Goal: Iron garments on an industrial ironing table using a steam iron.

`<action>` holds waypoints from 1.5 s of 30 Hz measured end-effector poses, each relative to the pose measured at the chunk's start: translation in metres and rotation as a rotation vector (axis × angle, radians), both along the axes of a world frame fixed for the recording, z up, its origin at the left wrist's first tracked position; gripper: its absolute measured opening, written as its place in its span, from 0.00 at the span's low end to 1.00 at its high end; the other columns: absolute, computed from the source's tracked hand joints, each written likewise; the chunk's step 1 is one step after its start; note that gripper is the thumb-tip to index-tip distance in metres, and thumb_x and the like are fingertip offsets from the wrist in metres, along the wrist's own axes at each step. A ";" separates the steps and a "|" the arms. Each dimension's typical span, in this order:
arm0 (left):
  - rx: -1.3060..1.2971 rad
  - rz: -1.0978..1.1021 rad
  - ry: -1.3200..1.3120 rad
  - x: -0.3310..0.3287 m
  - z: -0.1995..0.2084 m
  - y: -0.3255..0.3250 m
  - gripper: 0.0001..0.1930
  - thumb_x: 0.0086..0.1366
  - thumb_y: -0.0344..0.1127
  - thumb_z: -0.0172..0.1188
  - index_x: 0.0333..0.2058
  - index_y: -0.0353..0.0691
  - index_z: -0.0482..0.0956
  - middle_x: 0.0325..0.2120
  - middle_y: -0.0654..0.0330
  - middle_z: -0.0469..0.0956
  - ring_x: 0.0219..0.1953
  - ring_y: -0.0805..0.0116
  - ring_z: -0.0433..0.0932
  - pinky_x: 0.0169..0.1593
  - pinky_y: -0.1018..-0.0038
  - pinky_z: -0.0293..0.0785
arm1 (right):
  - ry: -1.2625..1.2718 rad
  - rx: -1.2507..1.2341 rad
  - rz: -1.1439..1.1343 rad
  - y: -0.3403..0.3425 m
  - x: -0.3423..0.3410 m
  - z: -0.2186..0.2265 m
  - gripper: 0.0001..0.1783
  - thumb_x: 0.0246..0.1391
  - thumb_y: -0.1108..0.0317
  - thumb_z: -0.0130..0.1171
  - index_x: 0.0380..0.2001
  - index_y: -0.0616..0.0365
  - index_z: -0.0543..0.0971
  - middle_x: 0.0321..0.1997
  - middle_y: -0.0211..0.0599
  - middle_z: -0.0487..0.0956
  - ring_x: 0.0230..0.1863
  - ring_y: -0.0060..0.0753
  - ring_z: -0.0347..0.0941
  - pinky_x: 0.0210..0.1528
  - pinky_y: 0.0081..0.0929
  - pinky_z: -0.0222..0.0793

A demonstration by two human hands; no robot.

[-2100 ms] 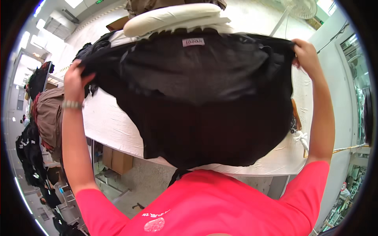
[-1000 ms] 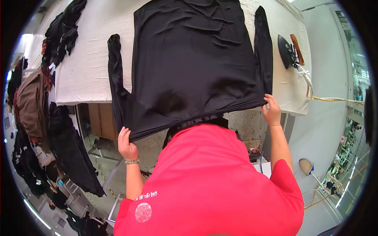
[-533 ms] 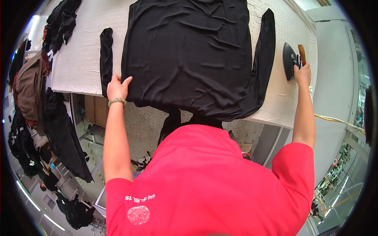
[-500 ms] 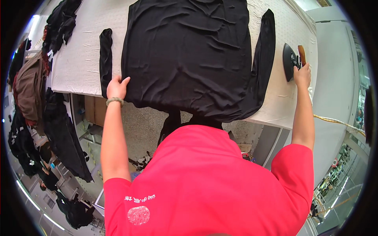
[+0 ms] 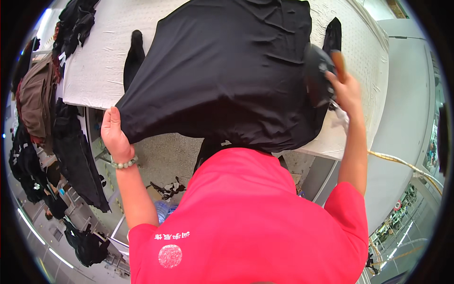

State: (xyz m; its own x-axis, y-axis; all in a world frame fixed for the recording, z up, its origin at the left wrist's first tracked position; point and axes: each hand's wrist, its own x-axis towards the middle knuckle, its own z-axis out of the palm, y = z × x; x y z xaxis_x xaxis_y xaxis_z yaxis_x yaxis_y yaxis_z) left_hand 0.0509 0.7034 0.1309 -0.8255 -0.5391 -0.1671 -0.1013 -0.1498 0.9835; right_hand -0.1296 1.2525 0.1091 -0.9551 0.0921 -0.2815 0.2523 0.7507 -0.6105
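Between hands point(image 5: 113, 135), black garment point(image 5: 222, 75), iron point(image 5: 318, 78) right

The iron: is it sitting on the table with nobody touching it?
No. The right hand grips the iron by its handle over the black garment.

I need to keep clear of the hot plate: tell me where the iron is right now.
In the head view the iron is at upper right, gripped in the right hand, on the right edge of the black garment spread on the white table.
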 end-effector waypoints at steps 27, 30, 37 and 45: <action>0.435 0.739 -0.340 0.099 -0.221 -0.078 0.19 0.71 0.50 0.54 0.49 0.41 0.78 0.45 0.60 0.81 0.48 0.64 0.78 0.52 0.63 0.72 | -0.046 0.549 -0.304 0.204 0.020 -0.060 0.24 0.54 0.49 0.69 0.41 0.61 0.84 0.33 0.46 0.85 0.36 0.45 0.81 0.43 0.42 0.73; 0.901 0.498 -0.395 0.076 -0.223 0.000 0.29 0.70 0.58 0.49 0.59 0.43 0.75 0.60 0.58 0.76 0.61 0.57 0.73 0.63 0.55 0.68 | -0.176 0.667 -0.415 0.240 0.048 -0.073 0.28 0.54 0.50 0.68 0.50 0.59 0.80 0.43 0.50 0.84 0.47 0.56 0.80 0.50 0.48 0.73; 0.807 0.311 0.047 0.067 -0.257 0.051 0.37 0.70 0.65 0.48 0.66 0.43 0.68 0.65 0.56 0.69 0.67 0.53 0.67 0.71 0.55 0.63 | 0.404 0.428 -0.351 0.112 0.135 -0.079 0.40 0.55 0.53 0.70 0.62 0.69 0.68 0.56 0.55 0.75 0.63 0.51 0.69 0.64 0.43 0.65; 1.093 0.356 -0.091 0.073 -0.221 0.063 0.42 0.65 0.76 0.46 0.64 0.48 0.70 0.60 0.62 0.75 0.60 0.56 0.75 0.63 0.56 0.72 | -0.517 -0.364 -0.466 -0.019 0.210 -0.102 0.20 0.57 0.58 0.70 0.41 0.62 0.77 0.25 0.30 0.77 0.16 0.23 0.68 0.17 0.20 0.63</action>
